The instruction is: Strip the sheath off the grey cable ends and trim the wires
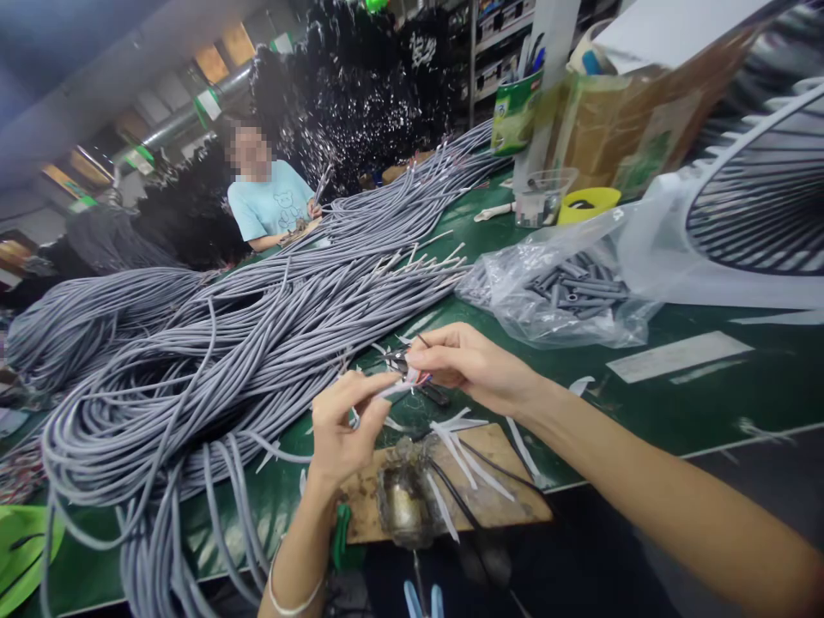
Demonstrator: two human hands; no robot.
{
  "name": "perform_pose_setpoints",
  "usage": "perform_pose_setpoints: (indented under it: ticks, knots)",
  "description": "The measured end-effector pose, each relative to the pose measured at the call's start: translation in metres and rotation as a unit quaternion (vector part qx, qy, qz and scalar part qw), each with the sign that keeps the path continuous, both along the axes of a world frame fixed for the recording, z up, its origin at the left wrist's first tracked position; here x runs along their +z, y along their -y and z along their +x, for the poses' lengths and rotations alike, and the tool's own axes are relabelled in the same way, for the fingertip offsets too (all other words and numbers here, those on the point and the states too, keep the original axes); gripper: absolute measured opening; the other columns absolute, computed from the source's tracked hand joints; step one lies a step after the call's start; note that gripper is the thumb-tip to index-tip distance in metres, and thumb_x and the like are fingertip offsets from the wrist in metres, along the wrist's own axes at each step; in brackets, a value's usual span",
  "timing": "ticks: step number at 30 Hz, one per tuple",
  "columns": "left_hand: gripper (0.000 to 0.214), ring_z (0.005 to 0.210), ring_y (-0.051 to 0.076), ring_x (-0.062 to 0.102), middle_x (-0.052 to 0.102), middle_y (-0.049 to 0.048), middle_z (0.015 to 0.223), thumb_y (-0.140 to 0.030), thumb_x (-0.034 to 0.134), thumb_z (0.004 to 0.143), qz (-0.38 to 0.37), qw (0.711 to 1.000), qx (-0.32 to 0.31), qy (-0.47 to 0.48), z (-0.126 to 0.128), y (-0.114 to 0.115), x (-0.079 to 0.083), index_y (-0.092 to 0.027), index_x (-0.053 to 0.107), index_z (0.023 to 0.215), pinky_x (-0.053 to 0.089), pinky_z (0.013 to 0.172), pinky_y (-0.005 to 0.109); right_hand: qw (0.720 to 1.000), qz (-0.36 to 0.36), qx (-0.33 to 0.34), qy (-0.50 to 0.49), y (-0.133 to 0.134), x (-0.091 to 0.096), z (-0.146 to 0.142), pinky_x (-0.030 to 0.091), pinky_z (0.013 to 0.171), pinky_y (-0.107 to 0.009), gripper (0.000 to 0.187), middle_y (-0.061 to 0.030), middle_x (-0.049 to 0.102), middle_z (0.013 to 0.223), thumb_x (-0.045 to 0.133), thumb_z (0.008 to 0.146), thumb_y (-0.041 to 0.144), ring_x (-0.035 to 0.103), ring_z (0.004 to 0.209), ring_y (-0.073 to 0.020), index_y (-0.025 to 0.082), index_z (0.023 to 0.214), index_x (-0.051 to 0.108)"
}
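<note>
In front of me, my left hand [344,425] is closed, thumb and forefinger pinched around a grey cable. My right hand [463,365] pinches the cable's stripped end, where thin coloured wires [421,378] and a small white piece show between the two hands. Exactly how the fingertips meet the wires is hard to make out. Just behind the fingers lie dark-handled pliers [433,393], partly covered. Below the hands is a wooden board [502,485] with a soldering pot-like metal block [405,502] and white strips [460,459] on it.
Grey cable bundles [212,369] cover the green table's left side. At right are a plastic bag of grey sleeves [572,287], a white fan [760,197], a yellow container [589,204] and a flat white strip [679,356]. Across the table sits a person in a blue shirt [274,202].
</note>
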State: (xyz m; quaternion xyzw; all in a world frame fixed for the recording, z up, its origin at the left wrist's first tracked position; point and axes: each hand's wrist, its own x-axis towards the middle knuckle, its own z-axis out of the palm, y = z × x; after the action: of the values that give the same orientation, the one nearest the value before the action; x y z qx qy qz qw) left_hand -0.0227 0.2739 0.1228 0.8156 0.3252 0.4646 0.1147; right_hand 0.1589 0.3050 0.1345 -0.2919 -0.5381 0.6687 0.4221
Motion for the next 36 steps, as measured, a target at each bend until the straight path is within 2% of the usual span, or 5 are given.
perform_pose_setpoints:
  ticks: [5,13,17,24,36]
  knots:
    - [0.015,0.063,0.01,0.054,0.063,0.0006,0.07,-0.017,0.052,0.086,0.009,0.999,-0.002,0.044,-0.003,0.002,0.002,-0.018,0.067,0.086,0.043,0.059,0.021,0.999,0.006,0.024,-0.031,0.001,-0.003,-0.003,0.011,0.039,-0.022,0.023,0.0087,0.028,0.042,0.059,0.064,0.033,0.019,0.038,-0.0029,0.014,0.053,0.054]
    - [0.013,0.061,0.01,0.056,0.062,0.0028,0.07,-0.006,0.057,0.08,0.148,0.977,0.127,-0.09,0.009,0.002,-0.002,-0.014,0.065,0.086,0.046,0.057,0.02,0.91,0.365,-0.164,0.105,0.013,-0.001,-0.002,0.027,0.045,-0.022,0.021,0.0029,0.044,0.049,0.055,0.077,0.021,0.031,0.045,-0.0059,0.014,0.057,0.058]
    - [0.01,0.061,0.01,0.057,0.062,0.0023,0.07,-0.009,0.058,0.08,0.131,0.987,0.055,-0.077,0.007,0.001,-0.003,-0.014,0.065,0.085,0.047,0.057,0.02,0.917,0.301,-0.214,0.149,0.006,-0.005,0.002,0.027,0.044,-0.022,0.022,0.0009,0.049,0.052,0.054,0.08,0.027,0.034,0.045,-0.0069,0.013,0.063,0.061]
    - [0.011,0.054,0.007,0.053,0.06,0.0007,0.068,-0.008,0.057,0.081,0.138,0.97,0.193,-0.045,0.006,-0.001,0.0,-0.014,0.066,0.086,0.042,0.051,0.016,0.887,0.41,-0.165,0.134,0.01,-0.002,0.002,0.028,0.045,-0.022,0.02,0.0029,0.044,0.051,0.055,0.08,0.021,0.036,0.046,-0.0065,0.013,0.063,0.062]
    - [0.02,0.05,0.01,0.052,0.057,0.0013,0.06,-0.022,0.048,0.09,0.037,0.984,0.022,-0.176,0.01,0.001,-0.006,-0.014,0.065,0.082,0.04,0.049,0.02,0.889,0.363,-0.231,0.155,0.003,-0.004,0.003,0.025,0.042,-0.021,0.026,0.0045,0.038,0.052,0.052,0.083,0.027,0.029,0.045,-0.0059,0.016,0.059,0.052]
